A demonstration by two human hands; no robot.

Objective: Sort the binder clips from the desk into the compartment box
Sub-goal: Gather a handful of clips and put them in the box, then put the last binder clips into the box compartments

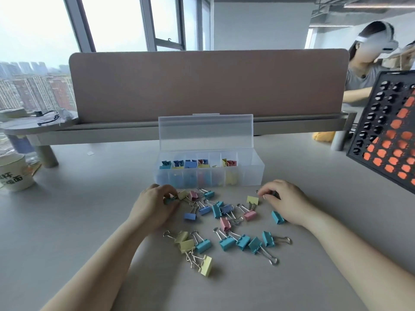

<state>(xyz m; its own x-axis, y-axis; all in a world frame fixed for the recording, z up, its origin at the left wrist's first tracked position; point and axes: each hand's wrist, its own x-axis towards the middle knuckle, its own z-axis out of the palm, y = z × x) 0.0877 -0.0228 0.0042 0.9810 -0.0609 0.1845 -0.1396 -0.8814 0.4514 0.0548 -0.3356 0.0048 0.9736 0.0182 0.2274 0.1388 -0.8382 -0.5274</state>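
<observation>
Near the compartment box (247,176), my left hand (155,206) pinches a teal clip (168,200); I cannot tell what my curled right hand (284,202) holds.

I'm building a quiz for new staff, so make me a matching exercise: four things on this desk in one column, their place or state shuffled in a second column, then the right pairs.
Things:
1. box lid
2. mug
3. left hand
4. black tray

Places or states:
A. at the far left edge of the desk
B. swung open, standing upright
C. tilted at the right, with orange pieces in its holes
D. pinching a teal clip

Pairs: 1-B, 2-A, 3-D, 4-C
</observation>
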